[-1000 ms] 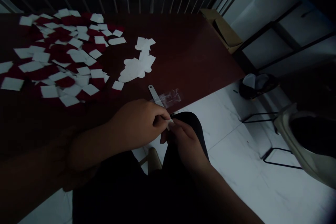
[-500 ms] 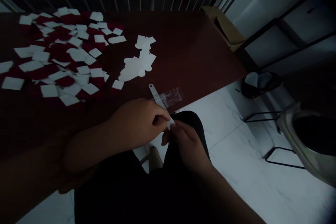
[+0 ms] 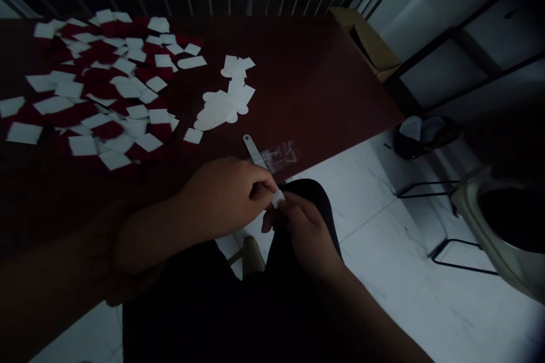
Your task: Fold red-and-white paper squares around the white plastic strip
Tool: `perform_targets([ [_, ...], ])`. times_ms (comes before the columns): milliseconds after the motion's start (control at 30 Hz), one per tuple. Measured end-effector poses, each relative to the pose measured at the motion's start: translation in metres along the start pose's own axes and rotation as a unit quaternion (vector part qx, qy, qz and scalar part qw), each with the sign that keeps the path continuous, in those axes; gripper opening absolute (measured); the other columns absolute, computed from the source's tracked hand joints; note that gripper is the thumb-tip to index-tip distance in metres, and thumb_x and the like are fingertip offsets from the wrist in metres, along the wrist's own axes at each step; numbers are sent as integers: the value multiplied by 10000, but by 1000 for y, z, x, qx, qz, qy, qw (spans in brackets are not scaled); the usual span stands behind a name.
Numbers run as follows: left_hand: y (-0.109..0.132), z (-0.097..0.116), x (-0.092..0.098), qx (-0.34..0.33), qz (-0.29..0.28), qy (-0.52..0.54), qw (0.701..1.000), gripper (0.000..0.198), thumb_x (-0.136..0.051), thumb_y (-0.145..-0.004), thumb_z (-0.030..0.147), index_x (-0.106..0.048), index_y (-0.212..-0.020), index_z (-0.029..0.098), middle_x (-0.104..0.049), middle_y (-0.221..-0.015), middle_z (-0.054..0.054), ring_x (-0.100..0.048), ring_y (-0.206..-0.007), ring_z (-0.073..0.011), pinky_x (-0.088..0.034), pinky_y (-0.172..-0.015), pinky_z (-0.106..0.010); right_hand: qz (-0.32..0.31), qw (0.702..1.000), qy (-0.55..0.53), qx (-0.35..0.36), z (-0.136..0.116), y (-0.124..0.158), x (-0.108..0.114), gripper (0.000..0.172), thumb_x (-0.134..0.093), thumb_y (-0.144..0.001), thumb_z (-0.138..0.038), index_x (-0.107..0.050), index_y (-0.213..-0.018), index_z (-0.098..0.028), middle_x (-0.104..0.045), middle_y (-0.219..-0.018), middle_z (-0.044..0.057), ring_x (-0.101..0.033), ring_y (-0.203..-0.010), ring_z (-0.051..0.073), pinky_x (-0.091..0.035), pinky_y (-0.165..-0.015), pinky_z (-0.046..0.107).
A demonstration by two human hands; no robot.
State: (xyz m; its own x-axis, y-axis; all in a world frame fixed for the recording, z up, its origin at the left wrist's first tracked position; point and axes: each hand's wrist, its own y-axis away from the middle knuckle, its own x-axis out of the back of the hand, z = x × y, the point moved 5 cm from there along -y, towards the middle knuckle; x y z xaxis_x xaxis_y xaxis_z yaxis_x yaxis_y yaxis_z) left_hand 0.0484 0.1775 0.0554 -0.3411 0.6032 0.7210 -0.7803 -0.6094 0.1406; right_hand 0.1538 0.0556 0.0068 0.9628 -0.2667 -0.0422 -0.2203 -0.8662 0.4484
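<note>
My left hand [image 3: 230,193] reaches over the table's front edge, thumb and fingers pinched at the upper end of a small white piece [image 3: 278,199]. My right hand [image 3: 309,229] has closed on the same piece from the right, its thumb lying on top. Most of the piece is hidden by the fingers. Just beyond the left fingers lies a flat pale strip [image 3: 254,151] with a hole in its far end. Whether the strip joins the white piece cannot be made out. A clear plastic bag [image 3: 279,156] rests beside the strip at the table edge.
Many white paper pieces and dark red pieces [image 3: 110,130] are spread over the table's left. A white cluster of cut shapes [image 3: 221,108] lies mid-table on the dark red tabletop [image 3: 298,79]. A cardboard box [image 3: 370,45] stands at the far right corner; a pale chair [image 3: 481,210] is right.
The view has shifted slightly, moving the table items a little to the right. Both hands keep their pinch on the white piece, whose visible part looks slightly different between the fingers.
</note>
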Motion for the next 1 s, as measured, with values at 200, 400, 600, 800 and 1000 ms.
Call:
perform_targets([
  [200,24,17,10,5,31,23,999,242,-566,-901,241,-796,-977,246,-786,-782,16,-686,-637,-153,-490,-564,-249,11,1000,-13,19,-2,-4,4,263,-500,-987,-297,-679,-807,-226,-659,-680,8,-567,-710,182,-441,-715,334],
  [400,74,12,-39,136,46,258,955,255,-552,-967,317,-702,-788,216,-619,-585,31,-539,-505,-110,-415,-477,-218,64,998,-14,-3,-3,-16,16,241,-679,-932,-411,-672,-787,-218,-639,-655,-14,-575,-626,155,-449,-621,291],
  [600,51,-11,-109,241,170,599,745,422,-659,-915,534,-625,-713,165,-465,-582,45,-337,-483,-66,-246,-447,-205,83,996,1,12,-1,-18,21,257,-740,-901,-408,-670,-751,-212,-596,-605,-46,-528,-585,126,-434,-593,262],
  [800,41,-1,-123,272,222,689,634,409,-829,-814,441,-553,-667,177,-406,-570,79,-313,-484,-52,-266,-450,-187,89,995,22,27,-3,-15,25,260,-743,-911,-400,-678,-751,-206,-598,-618,-48,-520,-589,117,-426,-590,252],
  [1000,49,-1,-127,263,246,686,632,387,-812,-855,456,-579,-714,181,-460,-615,69,-346,-512,-55,-311,-469,-176,113,993,27,17,-1,-11,25,294,-732,-914,-438,-670,-749,-204,-576,-595,-46,-480,-553,114,-395,-539,253],
])
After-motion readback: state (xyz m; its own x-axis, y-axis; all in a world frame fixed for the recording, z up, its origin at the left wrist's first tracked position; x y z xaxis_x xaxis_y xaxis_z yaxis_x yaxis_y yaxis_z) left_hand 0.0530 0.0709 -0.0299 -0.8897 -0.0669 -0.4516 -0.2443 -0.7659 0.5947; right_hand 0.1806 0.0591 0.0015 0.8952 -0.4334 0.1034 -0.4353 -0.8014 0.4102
